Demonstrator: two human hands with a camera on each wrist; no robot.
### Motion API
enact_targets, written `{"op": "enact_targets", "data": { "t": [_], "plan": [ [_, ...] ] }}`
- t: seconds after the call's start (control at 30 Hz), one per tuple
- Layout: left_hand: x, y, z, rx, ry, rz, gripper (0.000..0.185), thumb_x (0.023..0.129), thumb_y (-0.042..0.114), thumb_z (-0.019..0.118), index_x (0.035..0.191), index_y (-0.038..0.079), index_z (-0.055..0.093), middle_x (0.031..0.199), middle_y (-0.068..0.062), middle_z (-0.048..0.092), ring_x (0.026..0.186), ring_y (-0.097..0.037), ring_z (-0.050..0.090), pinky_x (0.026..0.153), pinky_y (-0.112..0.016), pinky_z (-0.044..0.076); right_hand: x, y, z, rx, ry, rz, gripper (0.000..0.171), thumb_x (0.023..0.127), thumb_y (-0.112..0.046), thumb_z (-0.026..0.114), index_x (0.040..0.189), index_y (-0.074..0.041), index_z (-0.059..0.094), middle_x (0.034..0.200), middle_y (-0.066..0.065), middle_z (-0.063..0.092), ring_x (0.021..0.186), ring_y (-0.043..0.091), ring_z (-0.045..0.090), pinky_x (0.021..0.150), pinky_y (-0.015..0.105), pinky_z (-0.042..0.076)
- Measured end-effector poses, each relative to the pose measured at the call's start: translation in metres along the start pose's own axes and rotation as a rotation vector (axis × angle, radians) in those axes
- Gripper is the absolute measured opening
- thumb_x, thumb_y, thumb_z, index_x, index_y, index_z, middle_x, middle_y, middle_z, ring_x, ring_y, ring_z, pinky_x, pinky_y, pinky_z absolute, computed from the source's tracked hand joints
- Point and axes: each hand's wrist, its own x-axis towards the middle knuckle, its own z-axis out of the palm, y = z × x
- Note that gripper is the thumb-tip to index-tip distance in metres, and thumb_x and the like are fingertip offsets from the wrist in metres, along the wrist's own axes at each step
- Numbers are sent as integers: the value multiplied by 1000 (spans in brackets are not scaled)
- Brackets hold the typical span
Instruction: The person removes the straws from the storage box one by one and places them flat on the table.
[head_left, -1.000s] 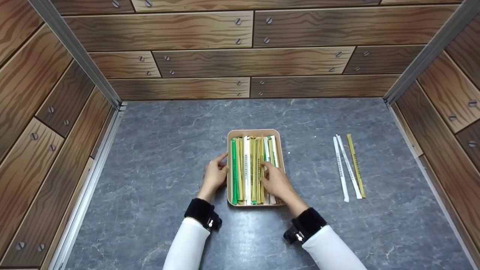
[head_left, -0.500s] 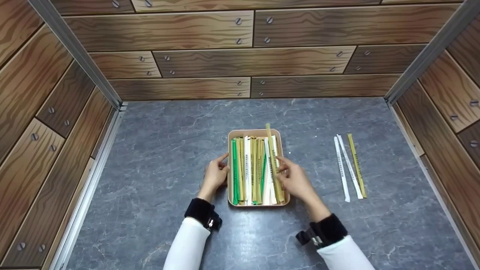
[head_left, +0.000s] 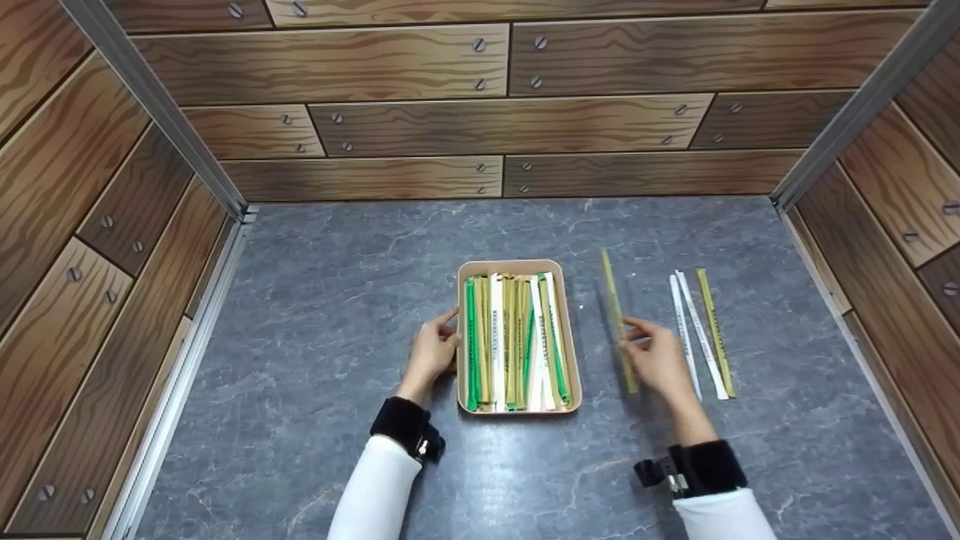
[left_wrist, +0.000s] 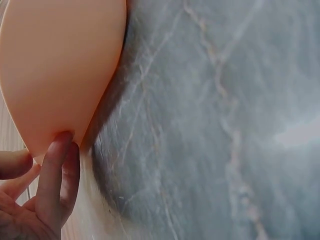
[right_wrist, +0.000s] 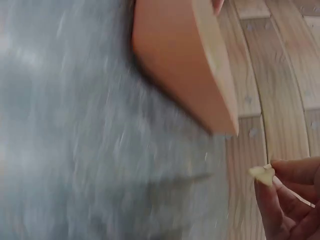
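A tan tray (head_left: 517,265) in the middle of the grey table holds several long wrapped sticks (head_left: 512,341), green, olive and white. My left hand (head_left: 433,350) rests against the tray's left side; in the left wrist view its fingers (left_wrist: 59,170) touch the tray's wall (left_wrist: 55,65). My right hand (head_left: 658,358) is right of the tray and pinches an olive stick (head_left: 616,319) above the table. The right wrist view shows that stick's end (right_wrist: 263,173) between my fingers, with the tray (right_wrist: 180,60) beyond.
Three sticks, two white (head_left: 694,330) and one olive (head_left: 716,330), lie side by side on the table (head_left: 337,300) right of my right hand. Wood-patterned walls (head_left: 480,97) close in the table at the back and on both sides.
My right hand picked an olive stick out of the tray and carried it right, out over the table towards the three lying sticks. The left hand stayed at the tray's side.
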Motion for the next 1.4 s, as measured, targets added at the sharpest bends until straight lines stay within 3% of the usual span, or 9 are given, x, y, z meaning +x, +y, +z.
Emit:
{"op": "enact_targets", "data": {
  "t": [0.17,0.4,0.8,1.07,1.4],
  "plan": [
    [0,0,1,-11,-6,-1,50,92,2,60,140,12,57,92,-11,67,79,-19,65,66,-31,55,-2,25,-17,-189,69,49,34,86,0,66,120,4,66,96,20,69,82,35,67,66,43,52],
    [-1,1,2,-20,-5,-23,50,92,1,60,140,14,57,91,-9,66,78,-18,64,61,-29,54,-6,48,-28,-343,51,190,36,91,-9,61,126,-4,65,105,15,69,92,38,64,67,51,51],
    [0,0,1,29,-5,-9,49,92,2,61,140,15,58,91,-8,68,80,-18,65,70,-32,53,-8,64,-25,-454,33,273,31,90,-6,60,119,-5,69,109,27,66,91,52,61,60,62,48],
    [0,0,2,59,5,4,49,92,4,62,139,16,58,91,-7,68,80,-18,65,72,-34,53,-5,68,-28,-487,48,314,29,91,-7,58,119,-6,68,106,34,63,86,54,61,57,63,46],
    [-1,0,1,65,2,-2,49,92,4,62,139,16,58,92,-7,68,81,-19,64,72,-34,52,-2,71,-28,-497,92,311,20,93,-10,57,107,-3,68,99,37,62,79,56,60,53,63,44]
  ]
}}
